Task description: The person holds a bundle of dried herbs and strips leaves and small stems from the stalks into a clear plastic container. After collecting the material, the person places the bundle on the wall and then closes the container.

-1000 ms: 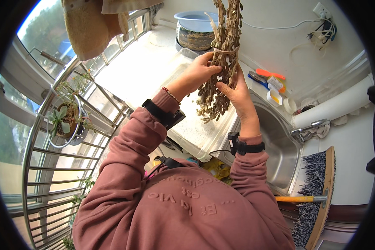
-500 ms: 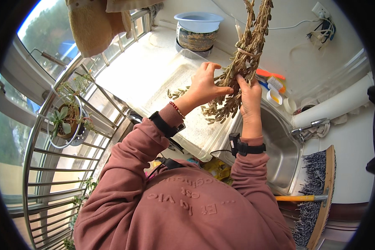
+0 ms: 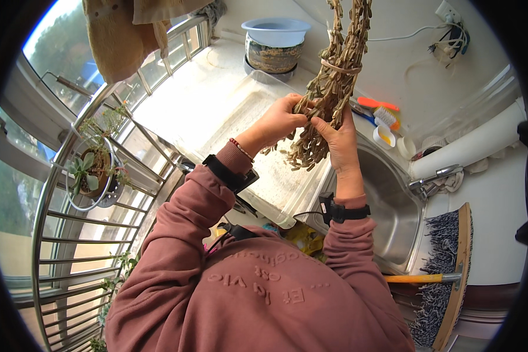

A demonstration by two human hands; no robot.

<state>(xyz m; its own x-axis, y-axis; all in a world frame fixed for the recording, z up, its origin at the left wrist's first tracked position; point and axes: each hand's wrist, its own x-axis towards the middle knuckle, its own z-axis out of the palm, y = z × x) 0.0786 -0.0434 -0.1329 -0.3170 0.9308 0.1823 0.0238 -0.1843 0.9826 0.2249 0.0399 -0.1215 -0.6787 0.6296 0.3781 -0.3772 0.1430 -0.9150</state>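
A bundle of dried brown stalks with small pods [image 3: 328, 88] stands at the top centre, tied by a pale band [image 3: 340, 67]. From the right, my right hand [image 3: 343, 146] is closed around its lower part, thumb across the front and the fingers mostly hidden behind. My left hand [image 3: 276, 122] is closed on the bundle's left side, with thumb and fingertips among the pods. The loose lower ends hang over a clear plastic tray [image 3: 264, 188] that has bits scattered in it.
A steel sink [image 3: 387, 205] with a tap [image 3: 437, 180] lies at the right, a broom-like brush [image 3: 437, 276] below it. Brushes [image 3: 384, 111] lie behind the sink. A blue basin [image 3: 276, 30] sits on a pot at the back. Metal railing [image 3: 88, 234] and a potted succulent [image 3: 91, 173] are left.
My left hand has closed onto the stalks; half a second ago its thumb and fingers were spread apart. The bundle and my right hand have shifted slightly left.
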